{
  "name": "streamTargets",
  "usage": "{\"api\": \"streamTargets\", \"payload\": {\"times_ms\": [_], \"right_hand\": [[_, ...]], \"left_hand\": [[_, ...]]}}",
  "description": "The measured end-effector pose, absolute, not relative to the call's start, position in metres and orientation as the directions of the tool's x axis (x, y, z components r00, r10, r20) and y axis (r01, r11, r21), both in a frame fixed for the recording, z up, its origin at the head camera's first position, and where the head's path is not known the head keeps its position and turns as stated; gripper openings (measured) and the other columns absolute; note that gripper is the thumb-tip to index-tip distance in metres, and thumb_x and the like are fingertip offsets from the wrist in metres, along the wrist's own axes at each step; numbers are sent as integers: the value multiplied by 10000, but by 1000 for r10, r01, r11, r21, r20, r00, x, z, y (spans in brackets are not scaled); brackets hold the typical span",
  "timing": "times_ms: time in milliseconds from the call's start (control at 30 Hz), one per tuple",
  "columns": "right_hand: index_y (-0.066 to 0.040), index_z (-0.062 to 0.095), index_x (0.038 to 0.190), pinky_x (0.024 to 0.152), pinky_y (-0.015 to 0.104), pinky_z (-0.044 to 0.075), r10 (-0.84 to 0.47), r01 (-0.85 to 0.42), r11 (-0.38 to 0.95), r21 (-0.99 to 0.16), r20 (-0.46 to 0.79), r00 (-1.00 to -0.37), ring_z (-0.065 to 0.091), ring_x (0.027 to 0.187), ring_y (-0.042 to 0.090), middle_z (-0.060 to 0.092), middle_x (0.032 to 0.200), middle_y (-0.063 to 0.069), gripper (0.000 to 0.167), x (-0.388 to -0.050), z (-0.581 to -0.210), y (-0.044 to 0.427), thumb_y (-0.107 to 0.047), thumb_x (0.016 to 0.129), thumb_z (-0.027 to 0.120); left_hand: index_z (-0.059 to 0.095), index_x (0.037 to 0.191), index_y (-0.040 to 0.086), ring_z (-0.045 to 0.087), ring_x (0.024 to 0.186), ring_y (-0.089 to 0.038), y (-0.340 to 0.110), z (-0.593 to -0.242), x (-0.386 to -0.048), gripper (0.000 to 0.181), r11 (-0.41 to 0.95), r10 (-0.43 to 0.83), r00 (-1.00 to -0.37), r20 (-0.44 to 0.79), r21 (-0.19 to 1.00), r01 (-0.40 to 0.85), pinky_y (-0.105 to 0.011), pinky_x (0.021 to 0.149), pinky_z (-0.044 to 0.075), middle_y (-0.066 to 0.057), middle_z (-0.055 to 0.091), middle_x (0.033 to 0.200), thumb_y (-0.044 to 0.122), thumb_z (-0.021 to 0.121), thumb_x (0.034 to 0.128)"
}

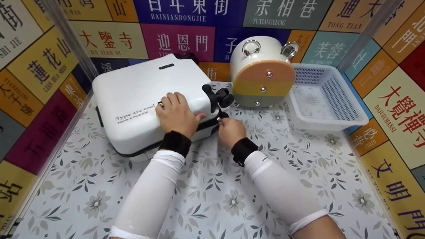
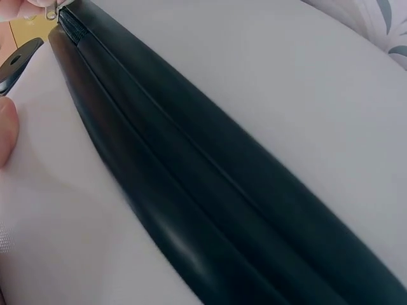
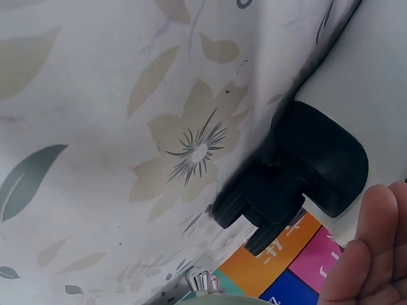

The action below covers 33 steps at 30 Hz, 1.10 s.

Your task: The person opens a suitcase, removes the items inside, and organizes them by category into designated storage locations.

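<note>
A white hard-shell suitcase (image 1: pixel 139 89) lies flat on its side, its lettered face up. My left hand (image 1: pixel 177 114) rests on that face near the front edge, fingers slightly bent and thumb spread. At the right corner by the black wheels (image 1: pixel 220 96), my right hand (image 1: pixel 231 131) pinches a small metal zipper pull (image 1: pixel 218 119). The left wrist view has the black zipper band (image 2: pixel 210 171) running diagonally, with the metal pull (image 2: pixel 51 11) at its upper end. Curled fingers of my right hand (image 3: pixel 375 254) show beside a black wheel (image 3: pixel 273 184) in the right wrist view.
Behind my right hand stands a round-fronted white drawer box (image 1: pixel 264 83) with striped front and metal ring ears. A white perforated basket (image 1: pixel 332 122) is to its right. The floral cloth (image 1: pixel 232 199) covers the surface, and lettered panels (image 1: pixel 179 39) stand around it.
</note>
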State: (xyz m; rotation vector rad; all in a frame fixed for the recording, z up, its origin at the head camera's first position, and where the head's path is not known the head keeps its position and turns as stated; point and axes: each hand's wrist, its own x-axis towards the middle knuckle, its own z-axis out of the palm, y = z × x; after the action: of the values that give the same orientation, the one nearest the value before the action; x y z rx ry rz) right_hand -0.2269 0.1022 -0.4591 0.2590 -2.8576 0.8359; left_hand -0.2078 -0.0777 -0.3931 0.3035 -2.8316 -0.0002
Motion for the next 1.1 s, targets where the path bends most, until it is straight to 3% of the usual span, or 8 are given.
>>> {"api": "streamTargets", "payload": {"times_ms": [433, 667, 933, 1100], "right_hand": [[-30, 762, 889, 758, 550, 580, -173, -276, 823, -496, 244, -954, 756, 832, 411, 790, 870, 164, 233, -223, -461, 98, -158, 1009, 608], [-43, 763, 903, 756, 531, 584, -176, -258, 836, -484, 210, -962, 753, 815, 388, 788, 863, 143, 238, -222, -462, 94, -166, 1021, 597], [-58, 688, 769, 732, 552, 575, -310, -364, 814, -453, 192, -931, 744, 802, 414, 762, 808, 157, 281, -209, -463, 76, -154, 1008, 578], [-72, 687, 754, 746, 534, 587, -300, -354, 805, -477, 187, -935, 756, 816, 393, 775, 827, 147, 306, -206, -464, 71, -177, 1026, 597]], "left_hand": [[400, 1572, 3, 506, 1327, -379, -80, -392, -211, 1214, 982, -182, -944, 274, 3, -188, -511, 1030, 467, -230, 503, 1523, 934, 520, 802], [388, 1580, 3, 498, 1342, -387, -81, -392, -212, 1220, 984, -173, -950, 261, 2, -179, -522, 1046, 460, -239, 490, 1539, 938, 508, 805], [384, 1582, -1, 489, 1367, -395, -82, -393, -211, 1211, 984, -173, -949, 265, 7, -178, -529, 1065, 451, -238, 481, 1563, 926, 517, 814], [378, 1587, -3, 480, 1379, -397, -81, -393, -210, 1201, 985, -171, -949, 266, 15, -173, -536, 1068, 448, -238, 474, 1573, 914, 524, 824]]}}
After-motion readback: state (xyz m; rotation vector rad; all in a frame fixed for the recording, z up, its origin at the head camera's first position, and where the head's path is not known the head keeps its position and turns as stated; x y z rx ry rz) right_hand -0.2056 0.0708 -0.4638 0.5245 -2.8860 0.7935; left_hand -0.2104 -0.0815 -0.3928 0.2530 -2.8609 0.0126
